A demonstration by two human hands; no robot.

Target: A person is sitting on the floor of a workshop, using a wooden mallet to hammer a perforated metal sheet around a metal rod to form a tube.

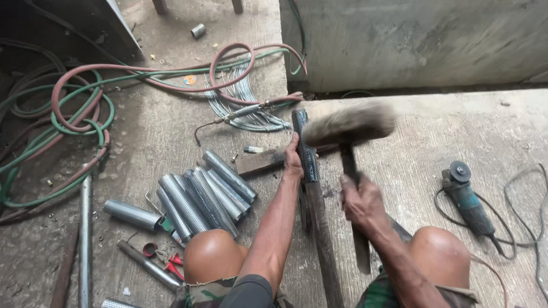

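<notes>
My left hand (293, 158) grips a perforated metal tube (304, 142) slipped over a long dark bar (322, 234) that lies on the concrete floor between my knees. My right hand (361, 199) is closed around the handle of a hammer (349, 126), whose large head is motion-blurred just right of the tube's far end. A short wooden block (260, 161) lies under the tube, to the left of my left hand.
Several perforated tubes (202, 197) are piled at left, with plain pipes (132, 214) and red-handled pliers (171, 263) nearby. Red and green hoses (80, 114) with a welding torch (240, 114) coil at upper left. An angle grinder (469, 201) and its cable lie at right. A concrete wall (411, 40) stands behind.
</notes>
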